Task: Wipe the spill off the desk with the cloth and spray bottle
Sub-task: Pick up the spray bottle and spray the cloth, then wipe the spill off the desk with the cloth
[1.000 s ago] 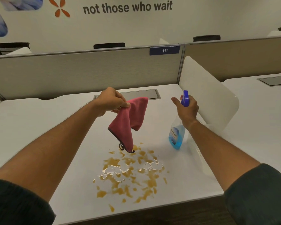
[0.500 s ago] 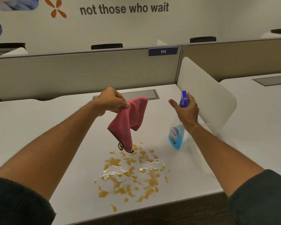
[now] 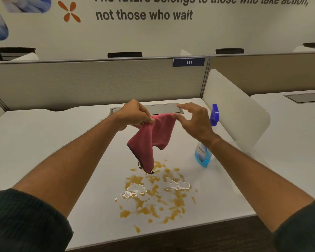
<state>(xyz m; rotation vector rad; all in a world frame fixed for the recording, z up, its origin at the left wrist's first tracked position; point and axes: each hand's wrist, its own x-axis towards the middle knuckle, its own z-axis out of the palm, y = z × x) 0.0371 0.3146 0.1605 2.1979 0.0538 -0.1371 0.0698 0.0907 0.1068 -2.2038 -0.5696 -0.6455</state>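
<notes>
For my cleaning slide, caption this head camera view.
Left hand holds pink cloth above brown spill; right hand reaches for it, spray bottle standing behind.

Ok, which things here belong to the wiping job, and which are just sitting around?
For the job:
pink cloth, pinched by the left hand
spray bottle, standing on the desk
brown spill
right hand, open, reaching for the cloth

Just there:
number sign 111
white side divider
cable hatch

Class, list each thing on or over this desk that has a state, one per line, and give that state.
Cloth: hanging, pinched in the left hand.
Right hand: open, fingers at the cloth's top edge.
Spray bottle: upright on the desk, not held.
Spill: wet, not yet wiped.
</notes>
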